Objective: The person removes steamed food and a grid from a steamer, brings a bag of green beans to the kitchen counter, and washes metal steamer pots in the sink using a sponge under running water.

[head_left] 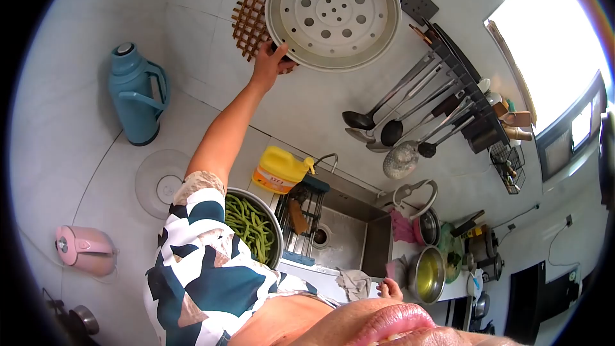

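My left hand (272, 64) reaches high up the wall and is closed on the lower left rim of a round metal steamer tray (333, 16) with holes through its middle. Its thumb lies on the near side; the other fingers are partly behind the rim. Close beside that hand, a brown lattice trivet (248, 24) is against the wall, partly covered by the tray. My right hand (389, 289) is low, at the counter's front near a grey cloth (354, 284). Only some curled fingers show; the rest is hidden below my face.
A large pot of green beans (248, 227) stands under my left arm. Beside it are a yellow jug (275, 170), a drying rack (301, 218) and the sink (346, 234). Ladles (365, 118) hang on the right. A blue thermos (136, 93) and pink kettle (84, 250) stand left.
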Demonstrator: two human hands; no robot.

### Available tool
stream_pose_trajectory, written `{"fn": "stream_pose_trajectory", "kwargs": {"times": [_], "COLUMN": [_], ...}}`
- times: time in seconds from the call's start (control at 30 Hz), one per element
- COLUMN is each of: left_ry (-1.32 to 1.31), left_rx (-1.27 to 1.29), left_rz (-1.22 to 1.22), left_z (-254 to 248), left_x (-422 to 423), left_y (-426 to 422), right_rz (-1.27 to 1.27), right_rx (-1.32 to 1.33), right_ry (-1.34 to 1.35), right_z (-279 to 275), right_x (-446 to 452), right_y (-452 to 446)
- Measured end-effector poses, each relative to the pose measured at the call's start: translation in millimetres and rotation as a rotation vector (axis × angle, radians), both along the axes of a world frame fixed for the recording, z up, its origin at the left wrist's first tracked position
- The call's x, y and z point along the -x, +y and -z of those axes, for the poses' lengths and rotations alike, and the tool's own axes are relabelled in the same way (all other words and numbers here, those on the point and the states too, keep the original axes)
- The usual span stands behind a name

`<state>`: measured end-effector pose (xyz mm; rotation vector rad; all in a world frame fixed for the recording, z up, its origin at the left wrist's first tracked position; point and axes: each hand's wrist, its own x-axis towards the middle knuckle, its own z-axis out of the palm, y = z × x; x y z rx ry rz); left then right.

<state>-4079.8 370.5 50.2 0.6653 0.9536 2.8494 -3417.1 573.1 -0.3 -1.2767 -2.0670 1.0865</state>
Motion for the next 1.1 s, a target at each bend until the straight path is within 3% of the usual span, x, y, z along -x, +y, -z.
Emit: {"fn": "stream_pose_trajectory", "kwargs": {"times": [0.47,0.67,0.9,1.0,1.1], "left_ry": [-0.02,-0.034,-0.235,-0.305,-0.325], "left_rx": [0.103,0.093,0.272,0.335,0.446], "left_rz": [0.007,0.093,0.036,0.037,-0.015], "left_z": [8,34,31,56,57], "left_x": [15,28,-39,-74,-152], "left_y": [13,27,-27,-85,-149], "right_rz": [-0.017,-0.063,-0.145,-0.248,-0.281], "right_rx": [0.079,0.055,-0.004,-0.137,-0.077], "right_ry": [0.009,-0.018,-0.141,-0.315,-0.284], "right_z": [22,29,38,48,55], "right_x": [2,-7,-27,-51,-83], "right_y": [-12,-28,-24,-18,-21]}}
